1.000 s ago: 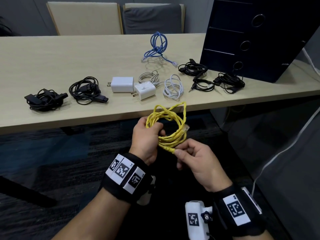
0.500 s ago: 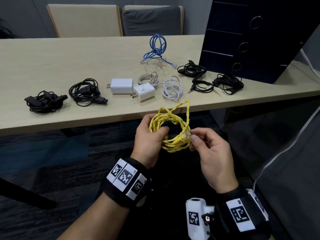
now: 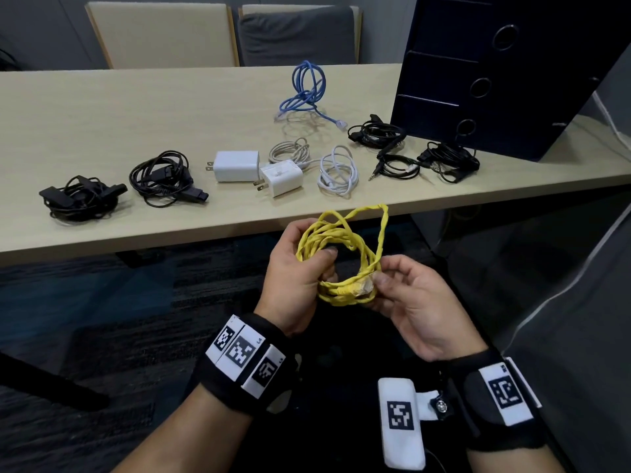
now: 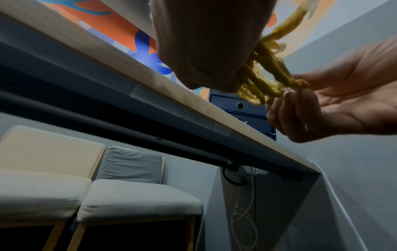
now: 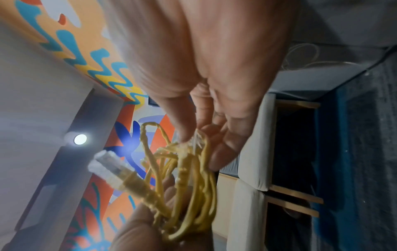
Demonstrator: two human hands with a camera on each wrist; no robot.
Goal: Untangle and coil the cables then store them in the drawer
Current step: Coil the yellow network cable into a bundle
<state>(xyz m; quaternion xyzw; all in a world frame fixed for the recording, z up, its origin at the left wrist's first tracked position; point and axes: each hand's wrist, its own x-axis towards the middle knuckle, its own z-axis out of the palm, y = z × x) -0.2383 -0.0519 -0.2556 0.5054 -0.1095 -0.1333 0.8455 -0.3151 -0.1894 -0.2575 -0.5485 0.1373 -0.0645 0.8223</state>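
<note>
Left hand [image 3: 293, 274] is gripping the coiled yellow network cable [image 3: 345, 254], fingers curled through the loops, while right hand [image 3: 413, 302] is pinching its clear plastic plug [image 3: 364, 286].

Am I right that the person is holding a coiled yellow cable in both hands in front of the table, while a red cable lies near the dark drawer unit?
Not quite: that cable on the table is blue, not red. The head view shows the blue cable lying left of the dark drawer unit. The rest holds: the left hand and right hand both hold the coiled yellow cable in front of the table.
</note>
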